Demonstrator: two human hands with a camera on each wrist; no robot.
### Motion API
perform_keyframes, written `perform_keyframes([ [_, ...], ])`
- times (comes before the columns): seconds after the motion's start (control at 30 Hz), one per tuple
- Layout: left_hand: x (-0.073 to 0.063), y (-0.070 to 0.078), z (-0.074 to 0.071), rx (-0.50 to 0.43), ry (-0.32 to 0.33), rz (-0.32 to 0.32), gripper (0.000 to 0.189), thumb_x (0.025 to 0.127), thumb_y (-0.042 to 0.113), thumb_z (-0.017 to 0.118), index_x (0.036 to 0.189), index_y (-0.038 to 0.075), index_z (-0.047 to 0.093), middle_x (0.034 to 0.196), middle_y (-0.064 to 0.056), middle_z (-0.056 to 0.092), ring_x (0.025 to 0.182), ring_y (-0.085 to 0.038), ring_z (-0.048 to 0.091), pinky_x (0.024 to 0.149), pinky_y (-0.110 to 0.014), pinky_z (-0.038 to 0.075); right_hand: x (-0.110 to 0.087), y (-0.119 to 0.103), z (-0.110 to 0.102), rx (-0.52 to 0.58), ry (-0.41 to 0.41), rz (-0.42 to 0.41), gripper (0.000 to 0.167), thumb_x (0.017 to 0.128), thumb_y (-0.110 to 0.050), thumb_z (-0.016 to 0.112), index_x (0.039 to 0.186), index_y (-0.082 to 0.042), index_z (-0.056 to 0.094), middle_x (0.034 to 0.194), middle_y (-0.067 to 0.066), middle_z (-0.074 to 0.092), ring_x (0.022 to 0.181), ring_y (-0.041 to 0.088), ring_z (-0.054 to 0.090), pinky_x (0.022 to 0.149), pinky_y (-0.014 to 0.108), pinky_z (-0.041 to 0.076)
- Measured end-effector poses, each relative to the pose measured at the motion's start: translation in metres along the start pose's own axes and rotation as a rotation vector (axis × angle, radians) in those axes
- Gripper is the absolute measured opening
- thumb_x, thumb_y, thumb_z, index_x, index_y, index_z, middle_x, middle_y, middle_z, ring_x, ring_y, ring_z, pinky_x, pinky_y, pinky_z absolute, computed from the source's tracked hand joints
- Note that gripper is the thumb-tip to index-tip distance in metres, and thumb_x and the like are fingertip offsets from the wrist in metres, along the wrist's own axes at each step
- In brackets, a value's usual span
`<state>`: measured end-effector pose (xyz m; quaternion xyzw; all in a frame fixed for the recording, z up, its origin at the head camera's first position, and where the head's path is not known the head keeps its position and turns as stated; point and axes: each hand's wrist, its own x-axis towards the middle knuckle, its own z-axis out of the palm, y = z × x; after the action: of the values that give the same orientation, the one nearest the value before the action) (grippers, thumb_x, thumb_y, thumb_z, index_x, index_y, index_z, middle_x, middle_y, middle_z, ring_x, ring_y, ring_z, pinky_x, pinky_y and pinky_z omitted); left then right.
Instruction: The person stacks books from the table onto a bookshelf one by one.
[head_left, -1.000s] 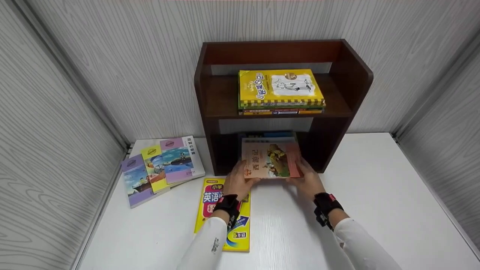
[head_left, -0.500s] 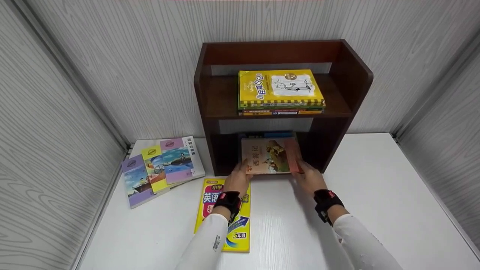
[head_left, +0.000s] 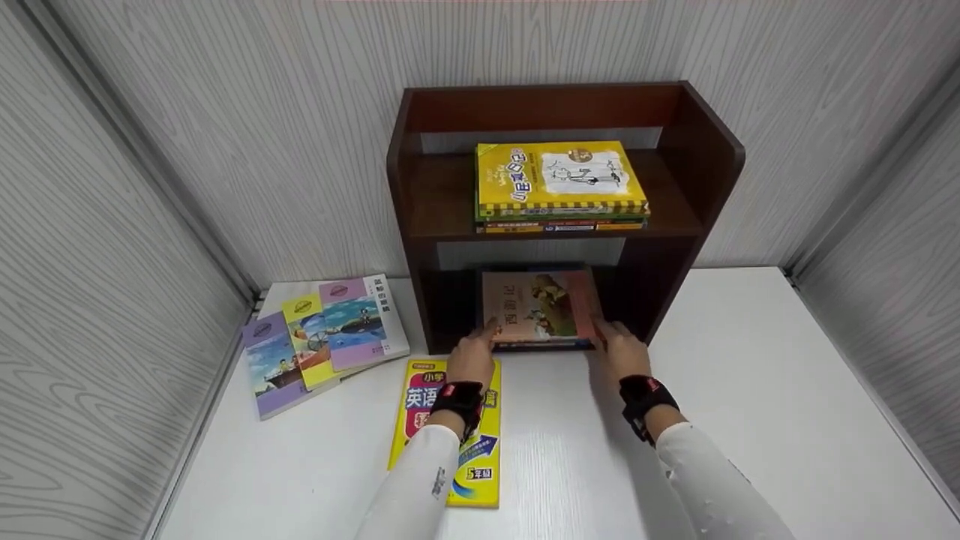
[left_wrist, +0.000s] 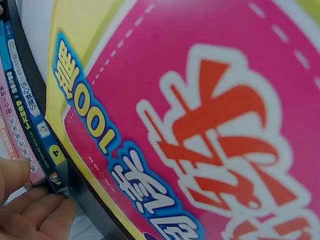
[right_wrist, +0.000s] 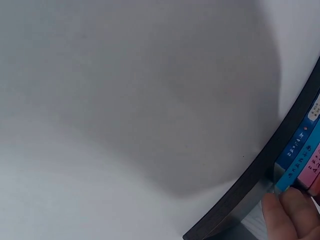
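A pink book (head_left: 529,307) with a painted cover lies flat on top of other books on the lower shelf of the dark brown bookshelf (head_left: 675,172). My left hand (head_left: 471,361) touches its front left corner. The fingertips of my right hand (head_left: 624,354) are at its front right corner. In the left wrist view, the thumb and fingers (left_wrist: 45,215) lie apart at the ends of the stacked spines (left_wrist: 32,120). Fingers of the right hand (right_wrist: 290,215) touch the stack's end in the right wrist view, where the thumb is hidden.
A yellow workbook (head_left: 480,450) lies on the white table (head_left: 787,390), partly under my left forearm. Three overlapping paperbacks (head_left: 322,341) lie left of the bookshelf. On the upper shelf is a stack topped by a yellow comic book (head_left: 559,176).
The pink book has slid back and down into the lower shelf and now lies level on the stack. Both hands moved forward with it, their hold loosening to fingertips at the corners.
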<state>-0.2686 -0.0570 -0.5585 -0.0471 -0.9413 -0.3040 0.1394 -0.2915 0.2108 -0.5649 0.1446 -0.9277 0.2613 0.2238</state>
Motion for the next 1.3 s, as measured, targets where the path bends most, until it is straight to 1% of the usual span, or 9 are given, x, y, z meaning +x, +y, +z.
perform_keyframes([
  [0.17,0.006,0.000,0.001,0.043,0.049,-0.004,0.045,0.096,-0.003,0.066,0.137,0.015,0.072,0.096,-0.012,0.080,0.074,-0.031,0.076,0.059,-0.047,0.061,0.004,0.000,-0.001,-0.032,0.023,0.005,0.031,0.090,0.005,0.075,0.122,0.003,0.075,0.098,0.027,0.072,0.078,0.047,0.070,0.065,0.061,0.057],
  [0.33,0.009,-0.001,0.000,0.080,0.051,-0.017,0.035,0.100,0.007,0.068,0.133,0.016,0.075,0.089,-0.018,0.079,0.065,-0.032,0.073,0.053,-0.047,0.058,0.006,-0.001,-0.002,-0.035,-0.001,0.053,0.030,0.092,0.002,0.075,0.121,0.001,0.077,0.098,0.026,0.074,0.079,0.048,0.070,0.067,0.062,0.057],
  [0.43,0.011,-0.002,-0.001,0.091,0.047,-0.017,0.033,0.100,0.007,0.068,0.130,0.016,0.076,0.086,-0.017,0.079,0.062,-0.030,0.072,0.052,-0.045,0.057,0.006,0.000,-0.001,-0.035,-0.001,0.066,0.029,0.093,0.001,0.074,0.121,-0.001,0.077,0.098,0.024,0.074,0.079,0.047,0.071,0.067,0.062,0.057],
  [0.53,0.013,-0.002,-0.001,0.103,0.052,-0.018,0.033,0.098,0.002,0.069,0.126,0.017,0.079,0.084,-0.015,0.079,0.058,-0.027,0.069,0.049,-0.042,0.055,0.007,0.001,-0.001,-0.040,0.002,0.079,0.027,0.094,0.000,0.073,0.121,-0.002,0.078,0.097,0.023,0.075,0.078,0.047,0.071,0.066,0.062,0.057],
  [0.7,0.015,-0.001,-0.003,0.096,0.022,-0.033,0.042,0.094,-0.005,0.068,0.127,0.017,0.078,0.083,-0.014,0.079,0.053,-0.021,0.061,0.047,-0.034,0.049,0.007,0.002,0.001,-0.042,-0.016,0.093,0.027,0.094,-0.003,0.074,0.122,-0.001,0.077,0.099,0.023,0.075,0.078,0.046,0.071,0.067,0.061,0.058],
  [0.83,0.015,0.000,-0.004,0.093,0.009,-0.032,0.042,0.095,-0.005,0.066,0.129,0.017,0.077,0.083,-0.015,0.078,0.055,-0.022,0.063,0.049,-0.036,0.051,0.008,0.001,0.000,-0.051,-0.038,0.118,0.029,0.093,-0.006,0.077,0.122,-0.002,0.078,0.101,0.022,0.076,0.080,0.045,0.072,0.068,0.060,0.058],
  [1.0,0.014,0.002,-0.006,0.104,0.000,-0.040,0.042,0.096,-0.005,0.067,0.131,0.016,0.077,0.085,-0.015,0.078,0.058,-0.024,0.066,0.052,-0.037,0.054,0.009,-0.002,-0.004,-0.061,-0.054,0.129,0.027,0.094,-0.006,0.076,0.120,-0.002,0.079,0.102,0.022,0.076,0.082,0.047,0.072,0.069,0.061,0.059],
  [1.13,0.013,0.003,-0.007,0.107,0.004,-0.034,0.041,0.096,-0.005,0.067,0.130,0.015,0.077,0.086,-0.017,0.078,0.059,-0.026,0.067,0.052,-0.039,0.055,0.009,-0.001,-0.003,-0.072,-0.042,0.114,0.026,0.093,-0.004,0.077,0.119,-0.002,0.079,0.101,0.023,0.076,0.080,0.048,0.072,0.068,0.062,0.059],
  [1.3,0.013,0.000,-0.005,0.105,0.029,-0.026,0.039,0.096,-0.003,0.067,0.129,0.015,0.077,0.083,-0.015,0.078,0.056,-0.023,0.065,0.049,-0.036,0.052,0.007,0.000,0.000,-0.053,-0.016,0.092,0.026,0.092,-0.005,0.078,0.118,0.000,0.079,0.099,0.023,0.075,0.078,0.047,0.071,0.067,0.061,0.058],
])
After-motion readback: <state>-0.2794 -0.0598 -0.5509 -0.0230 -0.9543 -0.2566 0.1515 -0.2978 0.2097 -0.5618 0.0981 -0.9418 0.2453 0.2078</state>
